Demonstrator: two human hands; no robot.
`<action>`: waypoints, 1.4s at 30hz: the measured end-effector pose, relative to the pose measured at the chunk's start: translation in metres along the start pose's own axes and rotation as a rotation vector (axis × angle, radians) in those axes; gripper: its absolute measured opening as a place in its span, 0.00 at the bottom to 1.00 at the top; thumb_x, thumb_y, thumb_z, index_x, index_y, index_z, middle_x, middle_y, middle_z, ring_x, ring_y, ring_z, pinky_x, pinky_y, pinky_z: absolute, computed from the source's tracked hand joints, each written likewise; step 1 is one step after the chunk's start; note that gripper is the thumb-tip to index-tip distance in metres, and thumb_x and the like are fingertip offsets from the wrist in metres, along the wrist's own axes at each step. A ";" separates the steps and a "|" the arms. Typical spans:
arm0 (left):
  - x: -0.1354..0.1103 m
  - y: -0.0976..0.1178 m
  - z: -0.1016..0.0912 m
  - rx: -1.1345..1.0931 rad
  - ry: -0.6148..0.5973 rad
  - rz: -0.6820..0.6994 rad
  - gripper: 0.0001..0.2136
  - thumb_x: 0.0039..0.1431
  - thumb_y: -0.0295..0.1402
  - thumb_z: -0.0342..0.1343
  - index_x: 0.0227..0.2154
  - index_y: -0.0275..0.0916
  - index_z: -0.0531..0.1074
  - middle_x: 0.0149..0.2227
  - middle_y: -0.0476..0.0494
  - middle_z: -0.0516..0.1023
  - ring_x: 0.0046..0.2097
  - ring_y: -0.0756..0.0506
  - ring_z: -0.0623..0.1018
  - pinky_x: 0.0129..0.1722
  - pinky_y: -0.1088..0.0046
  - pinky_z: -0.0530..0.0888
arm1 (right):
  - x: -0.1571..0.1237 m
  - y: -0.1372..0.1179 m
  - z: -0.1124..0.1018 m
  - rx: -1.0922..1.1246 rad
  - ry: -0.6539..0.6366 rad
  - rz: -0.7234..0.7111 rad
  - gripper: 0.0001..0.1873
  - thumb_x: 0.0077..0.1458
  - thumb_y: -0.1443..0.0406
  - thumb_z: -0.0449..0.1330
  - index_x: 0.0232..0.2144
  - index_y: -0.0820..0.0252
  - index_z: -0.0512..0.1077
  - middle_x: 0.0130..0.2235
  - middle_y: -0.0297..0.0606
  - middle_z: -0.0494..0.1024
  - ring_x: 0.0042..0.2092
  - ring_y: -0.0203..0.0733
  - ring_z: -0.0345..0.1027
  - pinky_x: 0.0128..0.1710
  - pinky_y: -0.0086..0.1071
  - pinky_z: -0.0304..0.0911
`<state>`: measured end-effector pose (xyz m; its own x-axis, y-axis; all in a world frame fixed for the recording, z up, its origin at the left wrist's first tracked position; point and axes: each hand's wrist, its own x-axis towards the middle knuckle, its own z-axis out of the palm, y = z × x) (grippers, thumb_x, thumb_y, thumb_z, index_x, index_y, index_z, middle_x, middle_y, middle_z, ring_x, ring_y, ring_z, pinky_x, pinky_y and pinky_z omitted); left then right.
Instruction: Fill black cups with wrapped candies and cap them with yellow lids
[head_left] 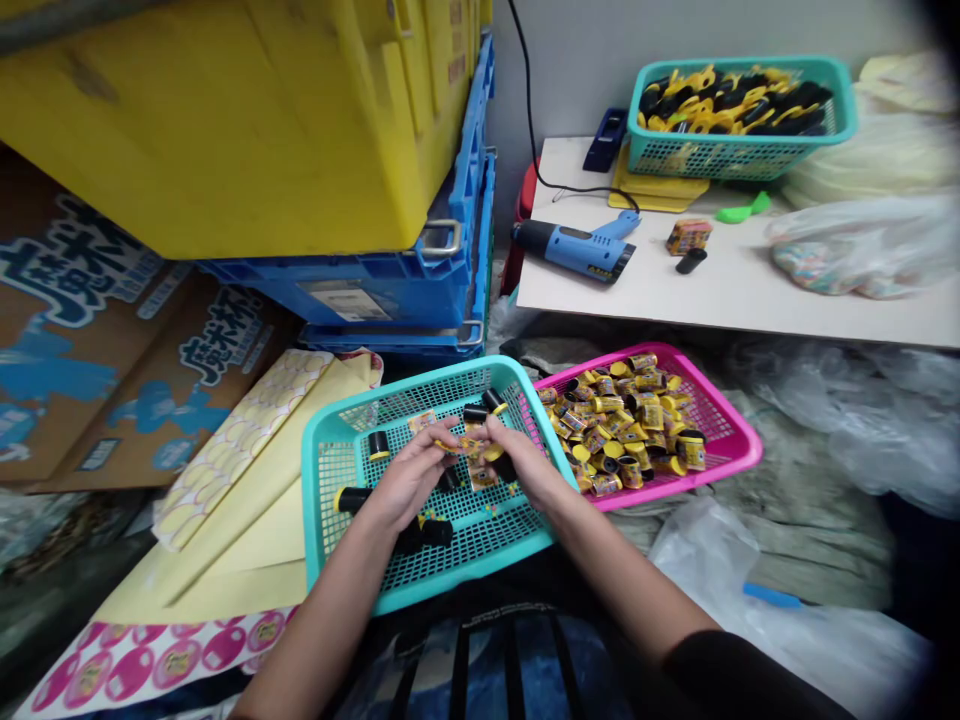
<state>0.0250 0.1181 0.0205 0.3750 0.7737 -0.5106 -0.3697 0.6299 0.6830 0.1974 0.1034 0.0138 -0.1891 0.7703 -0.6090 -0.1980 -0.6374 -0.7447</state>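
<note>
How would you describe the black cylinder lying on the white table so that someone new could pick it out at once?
Start at the teal basket heaped with black and yellow parts at the back of the white table. In front of that basket, right of the blue heat gun, sits a small labelled packet. The short black cylinder lies directly in front of that packet, set apart as the only loose black piece on the tabletop.
</note>
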 end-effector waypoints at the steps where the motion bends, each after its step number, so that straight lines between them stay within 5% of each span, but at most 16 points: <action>1: -0.001 0.000 -0.001 0.021 -0.007 0.008 0.02 0.49 0.32 0.62 0.26 0.39 0.76 0.56 0.45 0.68 0.58 0.38 0.65 0.52 0.65 0.64 | -0.001 -0.001 0.000 0.032 -0.018 0.037 0.34 0.50 0.37 0.48 0.24 0.61 0.71 0.22 0.34 0.69 0.22 0.33 0.59 0.23 0.28 0.53; 7: -0.001 -0.001 -0.008 0.384 0.005 0.146 0.05 0.52 0.33 0.59 0.23 0.41 0.76 0.58 0.44 0.65 0.64 0.38 0.56 0.60 0.62 0.56 | -0.003 0.000 0.004 -0.082 0.001 -0.013 0.21 0.41 0.50 0.67 0.22 0.61 0.68 0.20 0.29 0.66 0.22 0.31 0.56 0.24 0.26 0.50; 11: 0.000 0.005 -0.008 0.519 0.108 0.242 0.09 0.55 0.34 0.54 0.38 0.44 0.77 0.60 0.44 0.64 0.62 0.39 0.61 0.59 0.61 0.59 | -0.003 0.000 0.003 -0.218 0.065 -0.117 0.17 0.46 0.52 0.64 0.22 0.61 0.69 0.23 0.30 0.69 0.25 0.33 0.60 0.28 0.28 0.54; 15: 0.003 0.015 0.002 0.510 0.104 0.131 0.17 0.48 0.34 0.62 0.43 0.42 0.75 0.37 0.44 0.79 0.42 0.43 0.77 0.44 0.65 0.72 | -0.002 -0.009 -0.001 -0.496 0.034 -0.263 0.13 0.45 0.58 0.65 0.20 0.61 0.69 0.26 0.32 0.70 0.31 0.36 0.63 0.34 0.31 0.56; 19: 0.007 0.013 0.013 0.280 0.195 0.075 0.09 0.41 0.32 0.67 0.27 0.37 0.77 0.28 0.47 0.78 0.32 0.48 0.76 0.37 0.72 0.72 | -0.001 -0.012 -0.002 -0.384 0.066 -0.275 0.15 0.49 0.54 0.62 0.24 0.60 0.71 0.26 0.32 0.70 0.31 0.36 0.63 0.34 0.30 0.57; 23: 0.006 0.000 0.022 -0.209 0.321 0.070 0.12 0.40 0.31 0.69 0.30 0.36 0.75 0.33 0.47 0.79 0.35 0.51 0.77 0.36 0.77 0.72 | -0.001 -0.004 0.008 -0.049 0.039 -0.146 0.19 0.49 0.49 0.61 0.30 0.60 0.71 0.25 0.31 0.69 0.27 0.34 0.60 0.29 0.28 0.54; 27: -0.003 -0.008 0.028 -0.319 0.341 -0.004 0.11 0.43 0.28 0.67 0.31 0.36 0.73 0.33 0.47 0.78 0.33 0.52 0.76 0.31 0.79 0.72 | 0.000 0.000 0.016 -0.065 0.106 -0.150 0.15 0.47 0.54 0.63 0.25 0.60 0.69 0.24 0.30 0.68 0.26 0.33 0.59 0.29 0.28 0.54; 31: -0.008 0.001 0.025 -0.149 0.255 0.003 0.15 0.44 0.30 0.67 0.36 0.37 0.71 0.33 0.48 0.78 0.35 0.50 0.77 0.35 0.76 0.73 | 0.002 -0.009 0.008 -0.392 0.103 -0.334 0.13 0.51 0.56 0.60 0.22 0.60 0.70 0.27 0.33 0.69 0.32 0.37 0.63 0.36 0.31 0.57; 35: -0.004 0.012 0.017 0.215 0.270 0.083 0.23 0.42 0.30 0.68 0.44 0.40 0.70 0.21 0.56 0.74 0.25 0.52 0.74 0.28 0.78 0.70 | 0.001 -0.015 -0.001 -0.567 0.063 -0.360 0.16 0.51 0.56 0.60 0.20 0.61 0.70 0.25 0.32 0.67 0.31 0.37 0.62 0.36 0.32 0.56; 38: -0.001 0.013 0.012 0.431 0.335 0.139 0.15 0.45 0.33 0.66 0.39 0.38 0.76 0.20 0.52 0.76 0.24 0.51 0.74 0.26 0.77 0.70 | 0.000 -0.015 -0.004 -0.344 0.075 -0.307 0.16 0.53 0.54 0.57 0.23 0.60 0.70 0.27 0.33 0.68 0.33 0.38 0.62 0.37 0.32 0.57; 42: -0.002 0.011 0.010 0.463 0.369 0.108 0.12 0.44 0.34 0.66 0.34 0.38 0.79 0.27 0.45 0.81 0.29 0.47 0.78 0.30 0.73 0.73 | -0.004 -0.013 -0.007 0.280 0.024 -0.180 0.14 0.47 0.57 0.59 0.36 0.56 0.71 0.35 0.35 0.73 0.37 0.41 0.66 0.41 0.34 0.61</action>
<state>0.0286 0.1232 0.0345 0.0058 0.8561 -0.5167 0.0508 0.5158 0.8552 0.2075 0.1090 0.0240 -0.1045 0.8693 -0.4831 -0.4839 -0.4688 -0.7390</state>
